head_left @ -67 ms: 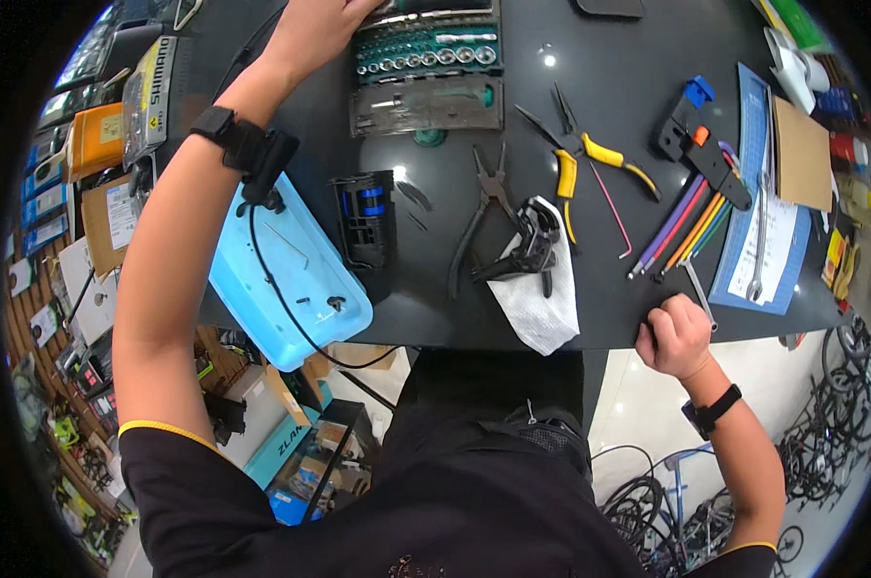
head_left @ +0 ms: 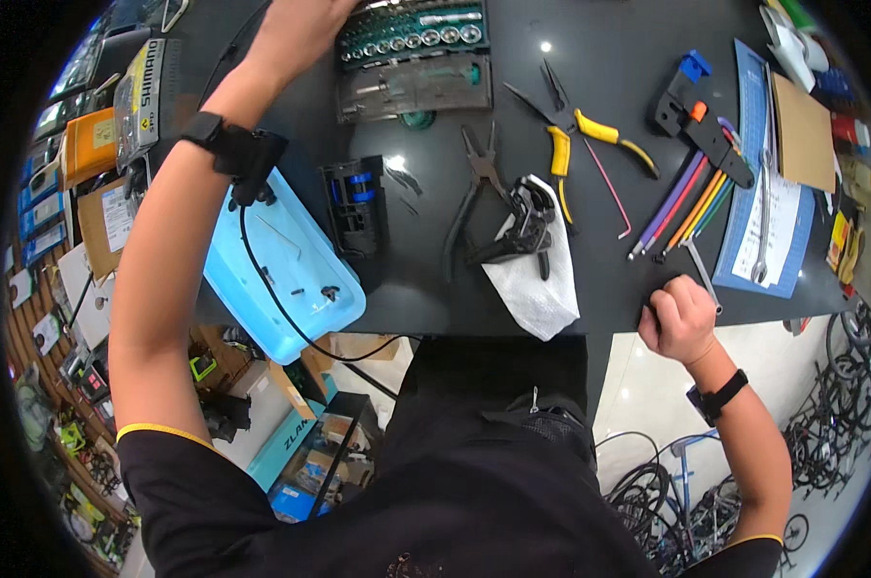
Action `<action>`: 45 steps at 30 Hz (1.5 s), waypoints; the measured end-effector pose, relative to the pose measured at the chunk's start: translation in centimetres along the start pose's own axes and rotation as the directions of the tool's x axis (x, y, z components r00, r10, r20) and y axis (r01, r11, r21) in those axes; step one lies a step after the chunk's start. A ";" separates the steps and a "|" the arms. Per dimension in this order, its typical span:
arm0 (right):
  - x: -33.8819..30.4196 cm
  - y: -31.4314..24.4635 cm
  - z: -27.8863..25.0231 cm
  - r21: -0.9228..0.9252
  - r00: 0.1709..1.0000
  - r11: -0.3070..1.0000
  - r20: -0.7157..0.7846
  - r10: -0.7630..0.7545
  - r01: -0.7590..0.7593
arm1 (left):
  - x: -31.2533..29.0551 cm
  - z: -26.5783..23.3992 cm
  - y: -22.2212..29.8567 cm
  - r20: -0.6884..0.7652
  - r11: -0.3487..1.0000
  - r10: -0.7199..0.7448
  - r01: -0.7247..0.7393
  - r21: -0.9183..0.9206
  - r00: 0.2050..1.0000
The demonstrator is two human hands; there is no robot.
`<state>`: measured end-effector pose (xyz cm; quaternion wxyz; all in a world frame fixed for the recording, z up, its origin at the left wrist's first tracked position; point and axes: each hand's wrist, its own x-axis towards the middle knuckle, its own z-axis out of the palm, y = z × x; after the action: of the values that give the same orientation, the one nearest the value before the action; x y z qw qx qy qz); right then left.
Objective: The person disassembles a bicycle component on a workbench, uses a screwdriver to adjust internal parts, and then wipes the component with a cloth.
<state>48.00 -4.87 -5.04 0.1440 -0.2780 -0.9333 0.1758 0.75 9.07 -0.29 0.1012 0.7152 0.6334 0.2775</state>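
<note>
Socket case: landmark; the socket case [head_left: 414,85] lies open on the bench [head_left: 407,294], its far end cut by the upper frame edge.
Socket row axis: left to right across the socket case.
Left hand: the left hand [head_left: 305,31] is at the far left corner of the socket case; fingertips run out of frame, so spread, hold and contact cannot be told.
Right hand: the right hand [head_left: 681,320] is curled into a fist, no held item showing; well right of the socket case and nearer the person, just beside a wrench [head_left: 702,277].
Nearer hand: left.
Bearing of socket case: rightward from the left hand; leftward and away from the person for the right hand.
Near side of socket case: black-handled pliers [head_left: 483,170].
</note>
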 end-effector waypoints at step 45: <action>-1.0 -0.1 -1.2 0.216 0.993 0.969 -0.025 -0.118 0.121 | -21.9 -8.5 43.3 0.022 0.244 -0.642 0.231 -0.942 0.766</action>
<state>49.17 -5.21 -4.09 0.1896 -0.2049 -0.9226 0.2662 32.13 -21.42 22.28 0.4269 0.2596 0.5566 0.6637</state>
